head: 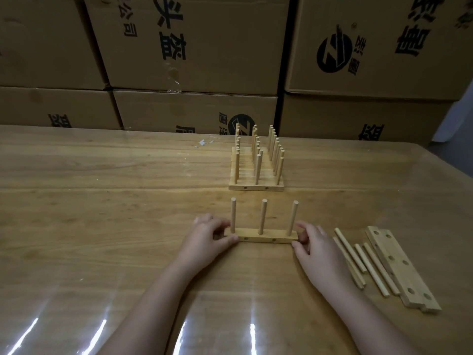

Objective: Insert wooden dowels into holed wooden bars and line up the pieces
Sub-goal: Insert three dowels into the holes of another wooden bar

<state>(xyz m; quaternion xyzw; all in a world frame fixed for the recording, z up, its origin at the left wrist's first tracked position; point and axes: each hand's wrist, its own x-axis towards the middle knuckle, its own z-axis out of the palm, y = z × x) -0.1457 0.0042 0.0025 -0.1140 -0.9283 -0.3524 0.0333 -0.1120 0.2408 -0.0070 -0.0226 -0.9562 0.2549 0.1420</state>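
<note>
Cardboard boxes (194,47), six of them in two rows of three, stand behind one wooden table (102,188) with a shiny clear cover. Beyond both hands stands a row of finished pieces (256,187), each a bar with three upright dowels. They are packed close one behind another, so I cannot count them surely. Further right of the right hand lie two spare holed bars (399,267), flat and touching. Between them and that hand lie about five loose dowels (351,250), side by side.

One bar (266,237) lies flat on the table between the two hands. The left hand (207,234) pinches its left end with thumb and curled fingers. The right hand (314,244) pinches its right end in the same way. Both wrists rest low near the table.

This bar is pale wood and carries three standing dowels (263,216), one near each end and one in the middle, the right one leaning slightly. Two small round holes show on its near side face. It lies parallel to the front bar of the finished row and apart from it.
</note>
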